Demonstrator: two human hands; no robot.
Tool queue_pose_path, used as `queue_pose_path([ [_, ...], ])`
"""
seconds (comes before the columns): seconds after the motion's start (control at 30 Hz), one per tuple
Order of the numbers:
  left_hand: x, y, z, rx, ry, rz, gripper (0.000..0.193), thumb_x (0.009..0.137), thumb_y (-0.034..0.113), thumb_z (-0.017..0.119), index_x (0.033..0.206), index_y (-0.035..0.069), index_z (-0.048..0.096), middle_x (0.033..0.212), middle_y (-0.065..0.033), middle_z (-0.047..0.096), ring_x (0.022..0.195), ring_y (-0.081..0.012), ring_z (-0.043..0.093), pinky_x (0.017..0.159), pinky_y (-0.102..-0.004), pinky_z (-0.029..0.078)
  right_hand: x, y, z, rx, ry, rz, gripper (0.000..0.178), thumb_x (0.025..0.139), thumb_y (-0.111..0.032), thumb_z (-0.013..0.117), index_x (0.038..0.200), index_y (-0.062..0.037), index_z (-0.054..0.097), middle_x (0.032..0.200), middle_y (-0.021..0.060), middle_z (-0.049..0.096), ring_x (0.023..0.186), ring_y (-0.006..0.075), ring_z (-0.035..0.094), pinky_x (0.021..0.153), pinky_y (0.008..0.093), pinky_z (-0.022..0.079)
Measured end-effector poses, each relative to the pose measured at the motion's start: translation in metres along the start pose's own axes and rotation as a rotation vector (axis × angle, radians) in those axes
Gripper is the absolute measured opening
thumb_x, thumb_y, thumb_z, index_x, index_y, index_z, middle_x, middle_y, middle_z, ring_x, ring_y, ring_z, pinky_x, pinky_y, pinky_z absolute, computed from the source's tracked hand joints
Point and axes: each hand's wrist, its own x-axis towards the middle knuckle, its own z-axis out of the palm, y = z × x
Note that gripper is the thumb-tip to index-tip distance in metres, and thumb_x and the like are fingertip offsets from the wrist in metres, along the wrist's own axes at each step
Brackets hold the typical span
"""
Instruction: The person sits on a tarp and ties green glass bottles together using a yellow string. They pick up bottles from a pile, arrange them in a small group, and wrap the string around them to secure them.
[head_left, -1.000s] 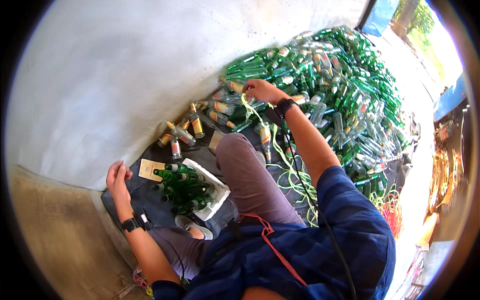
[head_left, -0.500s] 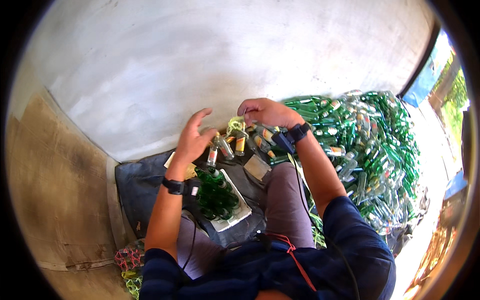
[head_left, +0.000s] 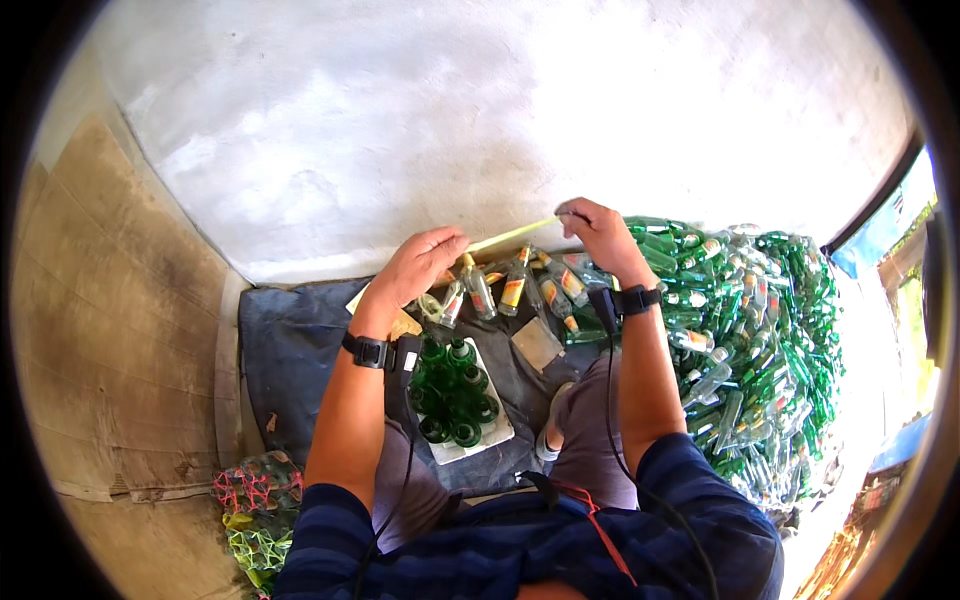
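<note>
A thin yellow-green strip [head_left: 512, 235] is stretched between my two hands, above several clear bottles. My left hand [head_left: 425, 265] is closed on the strip's left end. Higher up and to the right, my right hand [head_left: 590, 228] pinches the other end. Under the strip stand or lean clear bottles with yellow and red labels, one of them a labelled bottle [head_left: 514, 284]. Closer to me, green bottles [head_left: 450, 395] stand grouped upright on a white block [head_left: 495, 428] between my legs.
A large heap of green and clear bottles [head_left: 760, 350] lies on the right. A dark sheet [head_left: 300, 350] covers the ground, with a flat tan piece [head_left: 537, 345] on it. Pink and green netted bundles [head_left: 258, 500] are at lower left. A pale wall [head_left: 450, 120] rises ahead.
The bunched yellow-green strip is now pulled out taut. My right hand moved right, and my left hand, open before, has moved right and closed on the strip.
</note>
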Motion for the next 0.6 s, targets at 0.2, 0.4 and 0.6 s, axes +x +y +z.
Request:
queue_pose_path([
  [0.2,-0.025,0.007,-0.024,0.56,0.045,0.0,0.027,0.101,0.027,0.059,0.108,0.002,0.066,0.089,-0.0119,0.067,0.08,-0.0201,0.06,0.075,-0.0337,0.049,-0.023,0.042,0.005,0.026,-0.07,0.111,0.022,0.095,-0.02,0.062,0.103,-0.0016,0.07,0.08,0.0112,0.067,0.074,0.0175,0.062,0.071,0.0336,0.051],
  [0.4,-0.046,-0.03,-0.076,0.886,0.501,0.13,0.022,0.1,0.026,0.056,0.102,0.006,0.065,0.094,-0.0193,0.069,0.09,-0.0419,0.064,0.075,-0.0486,0.05,-0.04,0.072,-0.008,0.128,-0.276,0.329,0.027,0.094,-0.027,0.065,0.097,-0.0007,0.072,0.08,0.0018,0.067,0.075,0.0116,0.057,0.072,0.0297,0.048],
  [0.6,-0.066,-0.065,-0.123,1.044,0.811,-0.012,0.021,0.102,0.025,0.052,0.102,0.006,0.062,0.095,-0.0209,0.069,0.091,-0.0433,0.065,0.076,-0.0521,0.05,-0.046,0.098,-0.021,0.113,-0.2,0.363,0.027,0.093,-0.027,0.066,0.095,-0.0015,0.074,0.081,0.0034,0.068,0.077,0.014,0.058,0.075,0.0327,0.048],
])
